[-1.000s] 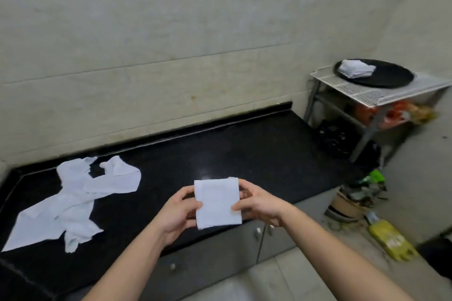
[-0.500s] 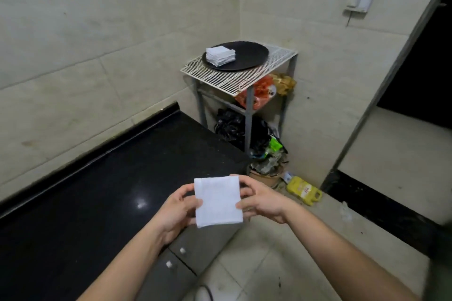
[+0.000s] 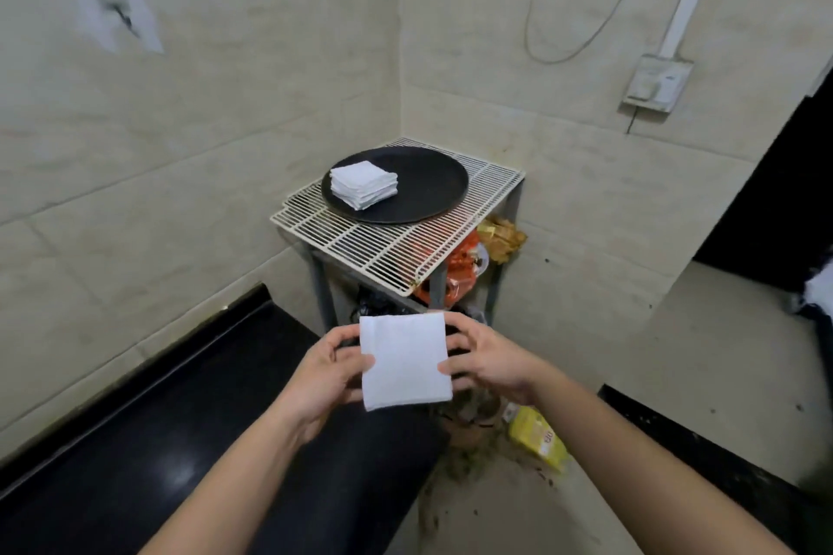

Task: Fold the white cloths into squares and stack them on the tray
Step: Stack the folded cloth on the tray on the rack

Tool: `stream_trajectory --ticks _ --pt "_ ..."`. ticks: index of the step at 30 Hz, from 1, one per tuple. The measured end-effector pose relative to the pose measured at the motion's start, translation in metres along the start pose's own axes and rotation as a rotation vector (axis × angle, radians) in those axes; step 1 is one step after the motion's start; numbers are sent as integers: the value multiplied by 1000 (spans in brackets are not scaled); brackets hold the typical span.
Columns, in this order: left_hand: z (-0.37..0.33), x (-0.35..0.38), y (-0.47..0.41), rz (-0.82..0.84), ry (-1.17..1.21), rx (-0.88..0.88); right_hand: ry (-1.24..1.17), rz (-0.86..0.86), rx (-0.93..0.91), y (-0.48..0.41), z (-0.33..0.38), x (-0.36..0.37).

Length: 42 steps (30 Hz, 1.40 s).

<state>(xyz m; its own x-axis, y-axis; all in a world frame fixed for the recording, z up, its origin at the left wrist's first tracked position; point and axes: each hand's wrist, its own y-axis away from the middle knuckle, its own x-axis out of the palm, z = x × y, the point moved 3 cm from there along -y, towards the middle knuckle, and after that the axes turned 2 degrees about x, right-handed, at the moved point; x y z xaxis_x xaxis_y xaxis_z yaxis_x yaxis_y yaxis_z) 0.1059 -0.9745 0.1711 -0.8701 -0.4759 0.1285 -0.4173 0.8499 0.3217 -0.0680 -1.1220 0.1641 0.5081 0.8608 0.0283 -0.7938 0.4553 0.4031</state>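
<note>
Beige tiled walls; black counter

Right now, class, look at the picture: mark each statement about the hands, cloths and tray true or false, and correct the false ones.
1. The left hand and right hand both grip one folded white cloth. True.
2. The black tray sits on the wire rack. True.
3. The black tray holds nothing. False: a stack of folded cloths lies on its left part.
4. The folded white cloth touches that stack. False: it is held in the air, apart from the tray.
5. The black tray is square. False: it is round.
</note>
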Motion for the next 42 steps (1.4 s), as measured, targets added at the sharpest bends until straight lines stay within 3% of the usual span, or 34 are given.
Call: stream_trajectory --ticks 10,25,32,36,42 --pt "-93 -2 -129 -84 -29 99 22 14 -118 -100 104 -68" --pt "-181 3 -313 -462 161 69 132 184 -126 -322 225 -177" --pt "-218 38 -411 -622 -78 83 114 69 -115 -393 255 -246" --pt "-211 39 -455 -692 -262 -11 188 12 -72 -420 251 -266" --pt "-204 41 -486 -670 -694 -173 346 21 -10 -445 237 -271"
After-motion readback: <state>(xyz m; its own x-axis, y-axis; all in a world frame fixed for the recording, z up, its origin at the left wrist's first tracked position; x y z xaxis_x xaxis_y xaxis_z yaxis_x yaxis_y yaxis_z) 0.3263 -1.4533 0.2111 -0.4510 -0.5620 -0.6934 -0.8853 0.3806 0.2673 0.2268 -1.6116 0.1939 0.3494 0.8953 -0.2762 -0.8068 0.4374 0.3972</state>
